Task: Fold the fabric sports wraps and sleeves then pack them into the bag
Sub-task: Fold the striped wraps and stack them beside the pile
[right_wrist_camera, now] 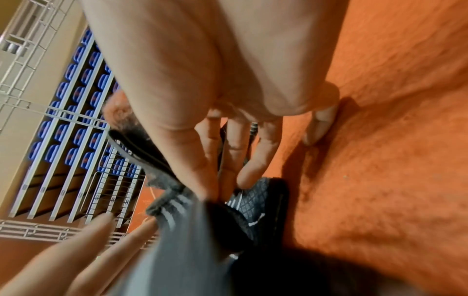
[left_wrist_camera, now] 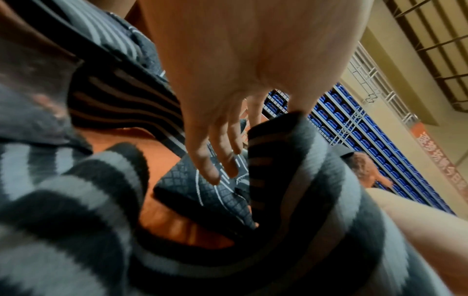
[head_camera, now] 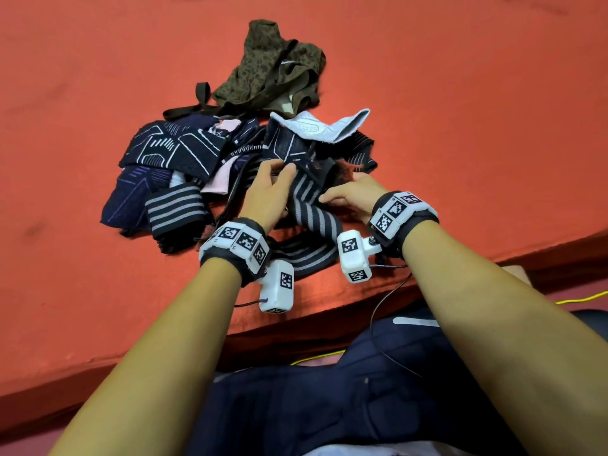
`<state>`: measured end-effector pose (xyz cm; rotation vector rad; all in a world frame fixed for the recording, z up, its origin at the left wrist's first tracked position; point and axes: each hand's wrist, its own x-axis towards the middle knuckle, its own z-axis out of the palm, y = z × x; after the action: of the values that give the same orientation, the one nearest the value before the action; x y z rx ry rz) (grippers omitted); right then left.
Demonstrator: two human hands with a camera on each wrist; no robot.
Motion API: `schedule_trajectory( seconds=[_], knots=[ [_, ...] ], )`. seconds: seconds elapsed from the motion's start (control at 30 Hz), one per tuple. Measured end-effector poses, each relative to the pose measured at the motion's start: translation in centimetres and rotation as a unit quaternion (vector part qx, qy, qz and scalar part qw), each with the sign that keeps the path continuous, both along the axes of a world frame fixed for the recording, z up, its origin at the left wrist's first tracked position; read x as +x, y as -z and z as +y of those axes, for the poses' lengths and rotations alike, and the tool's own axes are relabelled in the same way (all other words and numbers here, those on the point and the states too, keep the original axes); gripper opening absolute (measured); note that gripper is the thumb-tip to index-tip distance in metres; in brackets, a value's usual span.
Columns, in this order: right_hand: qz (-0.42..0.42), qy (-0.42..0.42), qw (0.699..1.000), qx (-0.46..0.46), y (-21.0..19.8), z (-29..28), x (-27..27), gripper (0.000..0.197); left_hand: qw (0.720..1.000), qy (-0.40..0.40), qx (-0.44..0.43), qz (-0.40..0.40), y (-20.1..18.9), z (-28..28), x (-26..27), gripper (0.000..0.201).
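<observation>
Hands meet at the near edge of the pile: the left hand (head_camera: 267, 195) and the right hand (head_camera: 350, 197) both pinch a grey-striped wrap (head_camera: 312, 209) lifted off the orange floor (head_camera: 82, 93). Behind lie dark patterned sleeves (head_camera: 171, 149); farthest, the camouflage bag (head_camera: 269, 70).

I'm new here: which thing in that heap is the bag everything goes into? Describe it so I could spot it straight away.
Start from the red mat and find the heap of dark blue patterned fabric sleeves at its middle. At the heap's far edge lies a crumpled olive-brown cloth bag with dark spots, trailing dark straps. It is the only brown, speckled piece; its neighbours are navy, striped or white.
</observation>
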<state>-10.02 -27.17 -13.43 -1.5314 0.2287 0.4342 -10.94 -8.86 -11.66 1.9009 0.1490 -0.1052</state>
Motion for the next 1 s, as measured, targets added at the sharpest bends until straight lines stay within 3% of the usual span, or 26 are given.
schedule_trajectory(
  seconds=[0.13, 0.27, 0.43, 0.53, 0.67, 0.8, 0.87, 1.0],
  knots=[
    [0.0, -0.031, 1.0, 0.005, -0.5, -0.2, -0.5, 0.02, 0.991, 0.081, 0.095, -0.038, 0.0, 0.1, 0.4, 0.045],
    [0.022, -0.033, 0.999, 0.006, -1.6, -0.3, -1.1, 0.021, 0.988, 0.058, 0.121, -0.074, 0.0, 0.3, 0.5, 0.022],
    [-0.002, -0.045, 0.998, -0.053, -2.0, -0.4, -1.1, 0.035, 0.984, 0.087, 0.126, -0.09, 0.0, 0.3, 0.0, 0.017],
    [0.004, -0.036, 0.996, -0.086, -1.8, -0.7, -1.0, 0.037, 0.981, 0.111, 0.127, -0.1, 0.0, 0.4, -0.3, 0.028],
    [0.018, -0.023, 0.998, -0.05, -1.6, -0.5, -0.8, 0.034, 0.981, 0.143, 0.09, -0.1, 0.2, 0.6, -0.4, 0.03],
    [0.051, 0.078, 0.995, 0.025, -1.4, -1.1, -0.1, 0.034, 0.98, 0.167, 0.049, -0.096, 0.6, 1.1, -0.5, 0.04],
    [0.059, 0.066, 0.995, 0.038, -2.0, -1.2, -0.2, 0.038, 0.981, 0.144, 0.076, -0.103, 0.6, 1.5, -0.7, 0.032],
    [0.07, 0.02, 0.997, -0.04, -2.7, -0.3, -0.9, 0.031, 0.98, 0.11, 0.121, -0.114, 0.7, 1.6, -1.1, 0.012]
  ],
)
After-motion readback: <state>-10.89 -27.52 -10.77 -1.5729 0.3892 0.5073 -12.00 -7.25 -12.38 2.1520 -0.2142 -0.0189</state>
